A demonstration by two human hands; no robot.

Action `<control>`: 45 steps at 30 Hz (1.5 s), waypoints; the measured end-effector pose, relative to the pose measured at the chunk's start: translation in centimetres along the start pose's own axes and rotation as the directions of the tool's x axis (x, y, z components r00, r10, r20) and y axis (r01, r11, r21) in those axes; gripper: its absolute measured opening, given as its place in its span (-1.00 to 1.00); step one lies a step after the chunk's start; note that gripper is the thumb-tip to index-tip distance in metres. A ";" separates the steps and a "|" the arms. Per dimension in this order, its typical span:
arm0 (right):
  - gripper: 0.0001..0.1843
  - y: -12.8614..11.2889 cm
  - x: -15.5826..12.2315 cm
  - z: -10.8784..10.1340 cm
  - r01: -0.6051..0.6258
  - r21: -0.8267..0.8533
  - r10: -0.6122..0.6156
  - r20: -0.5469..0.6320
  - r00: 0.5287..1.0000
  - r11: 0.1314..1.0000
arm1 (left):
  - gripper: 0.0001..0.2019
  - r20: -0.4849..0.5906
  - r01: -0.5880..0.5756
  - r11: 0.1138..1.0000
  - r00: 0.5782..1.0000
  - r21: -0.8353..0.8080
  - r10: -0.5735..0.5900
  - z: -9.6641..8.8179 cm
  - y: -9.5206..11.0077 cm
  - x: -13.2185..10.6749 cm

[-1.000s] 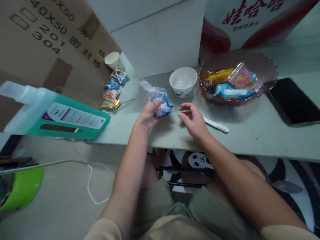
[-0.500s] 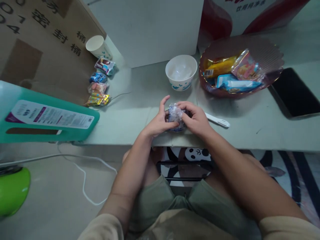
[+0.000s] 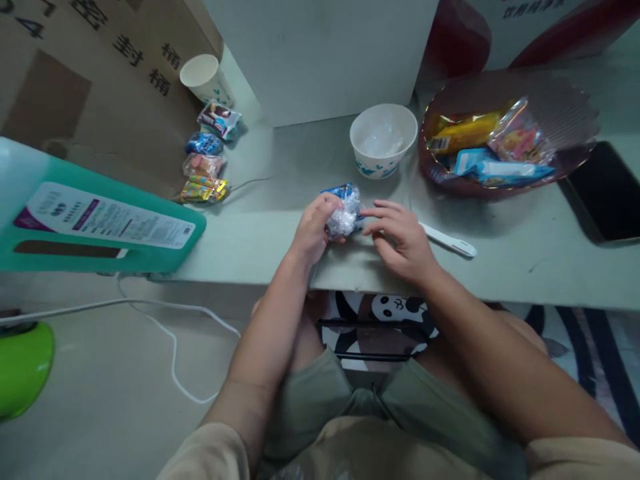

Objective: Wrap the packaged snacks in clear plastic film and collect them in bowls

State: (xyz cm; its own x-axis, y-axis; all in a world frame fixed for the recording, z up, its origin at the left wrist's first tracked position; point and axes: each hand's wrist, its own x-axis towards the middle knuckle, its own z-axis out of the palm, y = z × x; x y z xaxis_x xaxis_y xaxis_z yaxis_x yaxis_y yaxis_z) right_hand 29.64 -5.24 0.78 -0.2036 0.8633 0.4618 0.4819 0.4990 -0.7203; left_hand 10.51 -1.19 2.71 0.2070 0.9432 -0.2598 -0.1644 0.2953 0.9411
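Observation:
My left hand (image 3: 315,230) is closed round a bundle of crumpled clear plastic (image 3: 345,219) with shiny blue parts at its top and side. What lies inside the plastic I cannot make out. Just to the right, my right hand (image 3: 404,239) has its fingers apart, the fingertips close to the bundle or brushing it. A slim white tool (image 3: 450,240) lies on the table beyond the right hand. Behind the bundle stands a white paper bowl (image 3: 383,160) with a blue-green pattern and something clear inside.
A pinkish scalloped bowl (image 3: 565,110) holds several snack packets, with a black phone (image 3: 607,193) beside it. On the left are a paper cup (image 3: 206,77), a row of small wrapped snacks (image 3: 204,165), a green jug (image 3: 150,227) and a cardboard box (image 3: 115,107).
My right hand has let go of the plastic bundle and opened, drawing off to the right. My left hand has closed more round the bundle. The view has shifted slightly.

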 end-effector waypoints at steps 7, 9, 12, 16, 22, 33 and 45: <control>-0.54 1.8 -2.7 -4.3 -0.358 -0.595 0.365 -0.114 0.924 0.719 | -0.62 -0.157 -0.100 0.995 0.982 0.006 0.100 -0.7 0.2 0.2; -0.60 3.0 -3.4 -4.9 -0.361 -0.621 0.388 -0.098 0.917 0.696 | -0.51 -0.142 -0.144 0.989 0.979 0.012 0.145 -0.8 0.0 0.3; -0.71 3.4 -3.5 -5.1 -0.365 -0.530 0.361 -0.115 0.925 0.766 | -0.31 -0.111 -0.207 0.978 0.971 0.039 0.210 -0.6 -0.5 0.5; -0.67 1.1 -2.3 -4.0 -0.357 -0.124 0.349 -0.086 0.933 0.926 | -0.15 -0.069 -0.259 0.959 0.961 0.116 0.268 0.3 -1.6 1.0; -0.62 -1.2 -0.3 -1.9 -0.513 0.256 0.504 0.106 0.857 0.819 | -0.23 0.069 -0.289 0.938 0.957 0.191 0.281 1.9 -3.1 1.0; -0.56 -0.8 -0.7 -2.6 -0.634 0.224 0.544 0.353 0.761 0.741 | -0.19 -0.083 -0.217 0.976 0.972 0.026 0.218 1.6 -2.0 0.6; -0.75 2.5 -1.5 -4.0 -0.404 -0.313 0.378 -0.145 0.915 0.859 | -0.36 -0.293 -0.250 0.932 0.900 0.263 0.324 -0.3 -2.1 1.2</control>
State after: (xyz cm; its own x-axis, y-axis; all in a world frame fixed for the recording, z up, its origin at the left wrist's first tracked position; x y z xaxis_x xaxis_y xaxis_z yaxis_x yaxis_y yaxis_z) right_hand 34.62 -5.57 0.35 0.1192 0.9669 0.2254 0.7633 0.0559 -0.6436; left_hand 10.77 -0.63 0.40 -0.1494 0.9887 0.0081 0.0482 -0.0009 0.9988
